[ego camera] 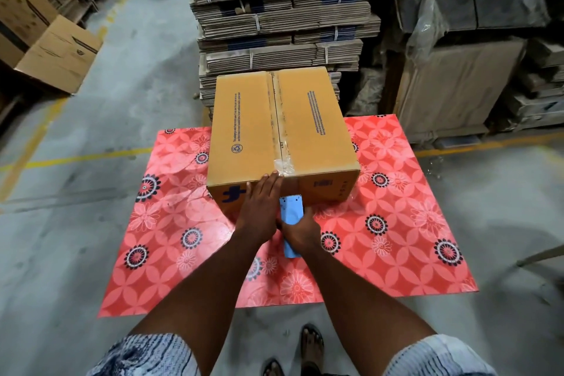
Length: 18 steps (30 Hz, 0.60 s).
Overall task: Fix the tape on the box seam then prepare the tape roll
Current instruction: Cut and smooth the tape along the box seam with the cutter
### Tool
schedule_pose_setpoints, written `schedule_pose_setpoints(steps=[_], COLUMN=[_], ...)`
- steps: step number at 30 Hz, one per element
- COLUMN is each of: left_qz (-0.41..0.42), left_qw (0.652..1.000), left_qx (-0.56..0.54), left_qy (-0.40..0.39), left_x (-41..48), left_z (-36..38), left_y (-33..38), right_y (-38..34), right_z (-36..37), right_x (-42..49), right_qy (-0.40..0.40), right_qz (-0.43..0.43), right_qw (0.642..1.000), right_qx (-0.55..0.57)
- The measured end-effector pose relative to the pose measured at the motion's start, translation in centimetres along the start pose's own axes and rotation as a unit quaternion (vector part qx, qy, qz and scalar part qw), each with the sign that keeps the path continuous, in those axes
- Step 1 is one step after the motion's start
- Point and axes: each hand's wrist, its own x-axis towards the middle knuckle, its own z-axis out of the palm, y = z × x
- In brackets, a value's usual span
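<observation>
Left hand lies flat and open against the box front, fingertips by the tape. Right hand grips a blue dispenser.

We stand on a grey concrete floor crossed by yellow painted lines. Beyond the far edge of our red floral table, bundled flat cartons rise high, with plastic-draped stacks at right.

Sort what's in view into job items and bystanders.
Job: cardboard box, clear tape on its seam, blue tape dispenser, left hand, right hand.
Bystanders: floral table cover, bundled flat cartons, open boxes on floor.
</observation>
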Motion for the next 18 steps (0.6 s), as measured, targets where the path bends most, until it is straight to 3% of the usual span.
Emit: schedule_pose_setpoints(steps=[8,18], left_qz=[0.0,-0.004], left_qw=[1.0,0.999], left_qx=[-0.021,-0.029], left_qy=[-0.022,-0.042], left_x=[-0.2,-0.7], left_z=[-0.6,-1.1], left_y=[0.0,0.2], right_y=[0.1,-1.9], right_z=[-0.7,-1.7], right_x=[-2.0,-1.5], right_qy=[0.0,-0.045], right_qz=[-0.015,0.035], right_qw=[1.0,0.998], right_qx=[-0.016,-0.028])
